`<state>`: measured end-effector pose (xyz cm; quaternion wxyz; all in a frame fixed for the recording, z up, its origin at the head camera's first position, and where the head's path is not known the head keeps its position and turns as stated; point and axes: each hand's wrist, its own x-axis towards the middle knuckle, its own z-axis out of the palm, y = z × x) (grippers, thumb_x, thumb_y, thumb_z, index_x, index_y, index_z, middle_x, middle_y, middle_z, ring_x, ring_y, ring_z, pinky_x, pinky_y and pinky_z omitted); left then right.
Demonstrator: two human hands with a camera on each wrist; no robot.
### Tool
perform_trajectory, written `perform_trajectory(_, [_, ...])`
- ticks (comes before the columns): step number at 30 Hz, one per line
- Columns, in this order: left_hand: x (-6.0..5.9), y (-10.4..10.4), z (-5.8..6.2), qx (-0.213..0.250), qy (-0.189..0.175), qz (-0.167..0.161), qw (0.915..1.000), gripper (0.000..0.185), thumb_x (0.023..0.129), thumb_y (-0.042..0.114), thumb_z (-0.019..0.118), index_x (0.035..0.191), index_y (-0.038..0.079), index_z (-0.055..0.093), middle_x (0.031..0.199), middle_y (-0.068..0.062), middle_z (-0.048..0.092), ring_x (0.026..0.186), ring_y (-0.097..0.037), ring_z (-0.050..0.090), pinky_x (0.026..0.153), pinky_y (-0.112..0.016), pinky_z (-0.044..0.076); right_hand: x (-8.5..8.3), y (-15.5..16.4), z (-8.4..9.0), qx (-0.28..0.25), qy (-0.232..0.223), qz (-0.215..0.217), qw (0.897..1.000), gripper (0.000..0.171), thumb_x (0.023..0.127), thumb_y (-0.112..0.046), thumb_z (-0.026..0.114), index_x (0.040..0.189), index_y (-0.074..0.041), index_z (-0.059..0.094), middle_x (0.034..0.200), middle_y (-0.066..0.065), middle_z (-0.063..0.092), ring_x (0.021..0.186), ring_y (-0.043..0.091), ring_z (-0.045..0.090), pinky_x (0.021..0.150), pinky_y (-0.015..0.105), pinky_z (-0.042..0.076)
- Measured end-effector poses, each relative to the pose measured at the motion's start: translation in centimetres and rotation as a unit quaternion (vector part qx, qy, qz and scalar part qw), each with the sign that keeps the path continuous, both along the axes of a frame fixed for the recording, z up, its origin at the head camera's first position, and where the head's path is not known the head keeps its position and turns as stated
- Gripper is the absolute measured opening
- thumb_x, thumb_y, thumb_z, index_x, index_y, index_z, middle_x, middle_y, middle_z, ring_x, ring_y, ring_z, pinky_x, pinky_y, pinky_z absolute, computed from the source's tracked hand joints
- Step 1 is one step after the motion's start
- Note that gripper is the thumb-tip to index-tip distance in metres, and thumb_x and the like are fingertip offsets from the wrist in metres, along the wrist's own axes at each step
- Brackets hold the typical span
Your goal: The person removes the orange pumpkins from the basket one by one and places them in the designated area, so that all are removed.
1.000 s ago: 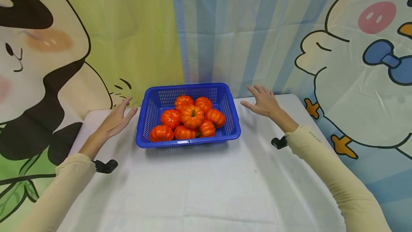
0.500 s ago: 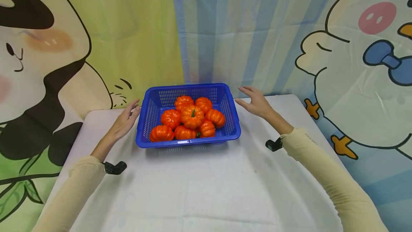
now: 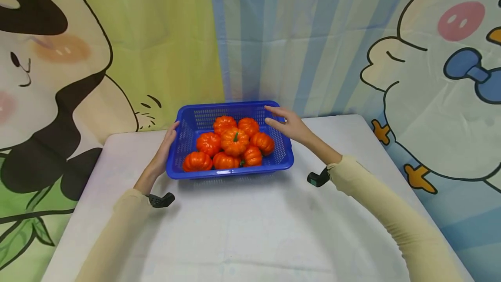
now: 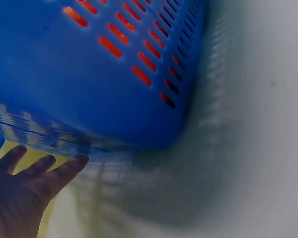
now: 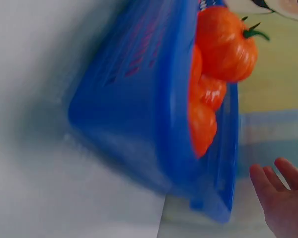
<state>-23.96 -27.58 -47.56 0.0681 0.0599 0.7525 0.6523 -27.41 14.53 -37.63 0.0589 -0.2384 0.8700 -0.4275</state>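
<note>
In the head view, a blue slotted plastic basket (image 3: 231, 172) holds several small orange pumpkins (image 3: 209, 143). One pumpkin (image 3: 235, 142) with a green stem lies on top of the others. My left hand (image 3: 162, 150) is at the basket's left side, its fingers extended along the outer wall. In the left wrist view the fingertips (image 4: 79, 157) come right up to the basket wall (image 4: 114, 109). Over the right rim, my right hand (image 3: 290, 126) reaches with thumb and fingers spread apart. The right wrist view has that hand (image 5: 288, 203) beside the basket's rim, holding nothing.
A white-covered table (image 3: 250, 229) bears the basket near its back edge. Behind it hangs a printed curtain (image 3: 266, 34) with a panda at the left and a white bird at the right. Each wrist carries a small black camera (image 3: 161, 200).
Both hands have moved inward toward the basket: the left from the side up to its left wall, the right leftward over the right rim. Basket and pumpkins stay in place.
</note>
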Motion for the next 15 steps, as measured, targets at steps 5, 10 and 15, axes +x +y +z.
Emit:
perform_trajectory(5, [-0.1, 0.7, -0.8, 0.077, -0.003, 0.006, 0.9970, 0.057, 0.103, 0.037, 0.023, 0.156, 0.032, 0.003, 0.164, 0.004, -0.010, 0.151, -0.029, -0.007, 0.117, -0.059, -0.005, 1.0, -1.9, 0.4, -0.004, -0.048, 0.035, 0.998, 0.061, 0.095, -0.042, 0.058, 0.149, -0.024, 0.038, 0.157, 0.004, 0.035, 0.140, 0.030, 0.039, 0.111, 0.055, 0.033])
perform_trajectory(10, [0.1, 0.8, -1.0, 0.103, -0.007, 0.018, 0.9945, 0.056, 0.102, 0.031, 0.022, 0.156, 0.035, 0.004, 0.164, 0.005, -0.009, 0.151, -0.029, -0.005, 0.119, -0.057, -0.002, 1.6, -3.9, 0.0, 0.032, -0.050, 0.055, 0.997, 0.065, 0.091, -0.045, 0.063, 0.149, -0.029, 0.038, 0.157, 0.004, 0.034, 0.145, 0.028, 0.032, 0.112, 0.057, 0.029])
perform_trajectory(15, [0.4, 1.0, -0.6, 0.115, -0.008, 0.025, 0.9930, 0.056, 0.102, 0.032, 0.024, 0.155, 0.035, 0.006, 0.164, 0.004, -0.007, 0.151, -0.029, -0.003, 0.119, -0.055, -0.001, 1.6, -5.6, -0.5, 0.051, -0.047, 0.070, 0.995, 0.068, 0.089, -0.042, 0.067, 0.149, -0.028, 0.039, 0.157, 0.006, 0.035, 0.145, 0.030, 0.031, 0.112, 0.060, 0.028])
